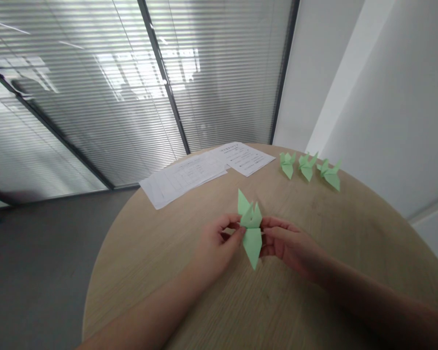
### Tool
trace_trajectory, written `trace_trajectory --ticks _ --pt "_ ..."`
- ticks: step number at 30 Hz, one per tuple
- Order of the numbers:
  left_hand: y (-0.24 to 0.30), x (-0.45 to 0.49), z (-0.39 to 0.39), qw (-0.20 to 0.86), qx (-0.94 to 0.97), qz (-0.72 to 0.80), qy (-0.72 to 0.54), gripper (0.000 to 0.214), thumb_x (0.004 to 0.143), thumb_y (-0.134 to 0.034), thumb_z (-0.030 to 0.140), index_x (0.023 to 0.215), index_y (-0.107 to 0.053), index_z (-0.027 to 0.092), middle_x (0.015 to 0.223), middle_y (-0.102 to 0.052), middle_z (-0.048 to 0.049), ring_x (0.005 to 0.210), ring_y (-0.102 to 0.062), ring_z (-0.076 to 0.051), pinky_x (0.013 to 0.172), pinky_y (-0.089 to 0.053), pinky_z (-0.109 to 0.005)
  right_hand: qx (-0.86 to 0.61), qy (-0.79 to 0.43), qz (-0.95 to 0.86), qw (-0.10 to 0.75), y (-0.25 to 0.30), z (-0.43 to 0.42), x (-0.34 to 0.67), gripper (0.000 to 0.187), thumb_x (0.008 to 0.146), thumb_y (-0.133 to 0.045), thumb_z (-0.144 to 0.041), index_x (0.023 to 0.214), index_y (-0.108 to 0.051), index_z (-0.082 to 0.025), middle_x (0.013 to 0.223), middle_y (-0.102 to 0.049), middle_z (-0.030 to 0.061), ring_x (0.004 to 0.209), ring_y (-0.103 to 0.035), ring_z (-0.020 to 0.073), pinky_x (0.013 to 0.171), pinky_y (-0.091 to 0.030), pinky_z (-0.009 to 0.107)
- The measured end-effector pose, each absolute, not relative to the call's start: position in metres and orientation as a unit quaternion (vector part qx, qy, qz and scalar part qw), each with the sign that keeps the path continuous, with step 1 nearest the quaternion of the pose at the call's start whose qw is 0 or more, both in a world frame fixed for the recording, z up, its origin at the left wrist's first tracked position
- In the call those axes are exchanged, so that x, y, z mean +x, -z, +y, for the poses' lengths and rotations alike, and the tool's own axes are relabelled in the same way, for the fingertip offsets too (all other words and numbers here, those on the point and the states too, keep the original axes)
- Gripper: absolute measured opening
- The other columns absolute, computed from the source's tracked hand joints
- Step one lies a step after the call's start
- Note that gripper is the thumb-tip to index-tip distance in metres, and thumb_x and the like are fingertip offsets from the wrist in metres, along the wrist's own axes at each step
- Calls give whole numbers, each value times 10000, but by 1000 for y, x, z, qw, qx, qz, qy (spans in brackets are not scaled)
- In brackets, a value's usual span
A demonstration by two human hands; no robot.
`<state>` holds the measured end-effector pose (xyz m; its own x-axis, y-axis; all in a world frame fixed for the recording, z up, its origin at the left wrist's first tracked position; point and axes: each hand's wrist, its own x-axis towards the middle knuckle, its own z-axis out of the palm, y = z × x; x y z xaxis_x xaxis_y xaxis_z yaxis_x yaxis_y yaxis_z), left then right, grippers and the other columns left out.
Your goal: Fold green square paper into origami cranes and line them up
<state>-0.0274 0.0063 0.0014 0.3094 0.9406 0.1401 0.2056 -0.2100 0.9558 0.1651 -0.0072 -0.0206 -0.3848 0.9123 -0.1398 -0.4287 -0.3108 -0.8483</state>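
Observation:
A light green origami crane (252, 240) is held above the table between my two hands, one wing toward me and the other pointing away. On its left side, my left hand (219, 243) pinches the paper with thumb and forefinger. My right hand (288, 243) grips the crane's right edge, with the thumb on top and the other fingers curled partly behind the paper. Two pointed tips stand up at the middle of the crane. The far ends of my right fingers are partly hidden by the paper.
Three finished green paper cranes (307, 167) stand in a row at the table's far right. Printed paper sheets (190, 172) overlap at the back left. The round wooden table (131, 272) borders a glass wall with blinds (226, 87) and a white wall (397, 107).

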Motion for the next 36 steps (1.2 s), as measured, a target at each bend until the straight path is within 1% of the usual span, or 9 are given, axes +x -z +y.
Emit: trace_trajectory --ticks 6,12,15,18,23,26,29,32,36 --pt "1 -25 11 546 584 428 -421 192 846 -684 340 835 -689 148 755 -682 -35 674 -627 -152 642 -517 -271 -334 -680 -472 451 24 -7 164 347 780 -787 -316 1118 -727 -261 1017 -769 58 853 -720 209 749 -555 350" --pt "2 -25 8 528 624 430 -382 254 879 -649 379 785 -704 150 727 -674 -38 682 -614 -154 660 -495 -272 -380 -623 -491 476 34 -3 166 319 757 -818 -476 909 -734 -208 837 -742 36 710 -681 167 642 -550 296" --pt "3 -25 8 515 647 416 -377 240 898 -636 372 884 -727 150 831 -709 -64 738 -634 -169 698 -519 -291 -410 -610 -473 487 39 -1 168 365 743 -806 -539 772 -703 -190 729 -709 28 642 -652 155 573 -548 280" --pt "6 -24 7 553 615 381 -413 340 906 -648 398 1149 -662 162 991 -723 -96 828 -657 -188 720 -548 -303 -424 -611 -458 487 40 0 167 373 722 -828 -521 749 -665 -187 702 -702 21 618 -650 151 566 -551 282" --pt "7 -20 7 582 567 374 -447 706 765 -810 324 1375 -482 187 1011 -703 -77 862 -661 -182 697 -534 -273 -416 -627 -426 503 37 -1 162 568 690 -872 -436 1125 -583 -214 720 -741 6 551 -666 170 563 -547 311" --pt "5 -18 8 591 539 396 -450 668 763 -792 303 1349 -509 152 777 -673 6 696 -642 -144 661 -515 -267 -423 -627 -437 487 32 -4 160 665 695 -873 -392 1241 -535 -218 746 -758 14 603 -686 186 589 -551 315" --pt "3 -19 10 607 516 410 -443 545 752 -785 298 1240 -612 128 663 -636 36 625 -635 -137 641 -514 -267 -407 -627 -472 468 28 -7 160 442 756 -817 -444 1092 -662 -203 879 -764 57 766 -704 206 621 -556 306" --pt "1 -21 10 608 517 420 -432 353 741 -795 297 1037 -720 120 697 -684 -7 634 -630 -127 630 -509 -248 -399 -612 -492 473 28 -6 161 340 795 -761 -520 884 -729 -194 870 -727 48 782 -676 197 631 -567 311" --pt "0 -22 8 631 525 395 -413 300 764 -792 370 950 -767 137 828 -756 -66 709 -660 -153 663 -545 -270 -410 -614 -469 485 32 -4 162 345 780 -782 -524 831 -741 -186 787 -695 28 693 -631 157 627 -559 301"
